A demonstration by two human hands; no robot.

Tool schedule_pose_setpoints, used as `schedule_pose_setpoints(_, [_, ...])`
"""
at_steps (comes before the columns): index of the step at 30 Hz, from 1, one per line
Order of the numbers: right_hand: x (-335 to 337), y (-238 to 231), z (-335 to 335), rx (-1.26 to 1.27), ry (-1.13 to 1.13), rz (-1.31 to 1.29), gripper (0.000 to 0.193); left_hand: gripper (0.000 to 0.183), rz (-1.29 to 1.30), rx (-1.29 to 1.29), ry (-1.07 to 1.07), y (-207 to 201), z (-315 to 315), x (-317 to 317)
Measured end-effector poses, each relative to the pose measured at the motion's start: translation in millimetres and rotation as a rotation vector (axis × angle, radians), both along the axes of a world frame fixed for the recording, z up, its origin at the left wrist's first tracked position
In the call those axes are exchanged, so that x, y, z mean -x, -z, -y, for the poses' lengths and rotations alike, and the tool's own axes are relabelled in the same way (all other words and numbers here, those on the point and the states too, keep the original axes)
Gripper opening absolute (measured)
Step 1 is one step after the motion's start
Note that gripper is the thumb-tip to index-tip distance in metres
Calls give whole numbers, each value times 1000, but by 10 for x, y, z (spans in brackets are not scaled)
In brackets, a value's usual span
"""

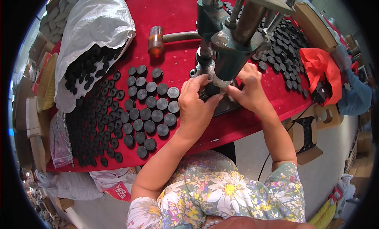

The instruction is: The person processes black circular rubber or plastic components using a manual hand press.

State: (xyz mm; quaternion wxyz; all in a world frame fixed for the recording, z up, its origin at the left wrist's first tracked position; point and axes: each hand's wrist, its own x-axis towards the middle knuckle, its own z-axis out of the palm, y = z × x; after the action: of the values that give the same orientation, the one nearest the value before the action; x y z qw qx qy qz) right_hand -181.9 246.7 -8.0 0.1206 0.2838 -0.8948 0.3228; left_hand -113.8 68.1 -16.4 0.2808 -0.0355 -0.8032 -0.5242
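Observation:
A dark green bench press (233, 51) with bare metal columns stands on the red-covered table in front of me. Under its ram sits a black round cap (212, 90), partly hidden by the press and my fingers. My left hand (195, 104) is closed around the cap's left side, thumb in front and fingers behind. From the right, my right hand (250, 88) reaches in with bent fingers, its thumb tip close to the cap. What those right fingers pinch is hidden behind the ram. The press's dark base plate (227, 106) shows below the hands.
Many black round caps (150, 113) lie left of the press, and more (284, 51) lie at the far right. A white sack (96, 21) spills black parts at the left. Behind lies a mallet (156, 41). A red bag (321, 73) and cardboard box (316, 25) sit right.

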Motion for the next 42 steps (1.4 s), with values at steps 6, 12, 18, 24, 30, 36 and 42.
schedule_pose_setpoints(6, [74, 48, -377, -157, 236, -178, 53, 53, -28, 85, -3, 74, -88, 155])
schedule_pose_setpoints(12, [-6, -445, -517, 97, 233, -205, 48, 55, -42, 85, 29, 139, -55, 200])
schedule_pose_setpoints(18, [-70, -785, -685, 394, 232, -189, 36, 52, 0, 107, 10, 92, -82, 195])
schedule_pose_setpoints(24, [38, -1199, -613, 699, 179, -140, 33, 46, 95, 135, 23, 127, -127, 175])
schedule_pose_setpoints(30, [531, -1781, -207, 696, 56, -278, 36, 46, 118, 114, 30, 187, -101, 201])
schedule_pose_setpoints(36, [669, -2658, 334, 672, 142, -184, 39, 47, 117, 95, 45, 158, -96, 225])
schedule_pose_setpoints(42, [854, -2649, 401, 505, 124, -103, 25, 44, 150, 68, 67, 151, -68, 248])
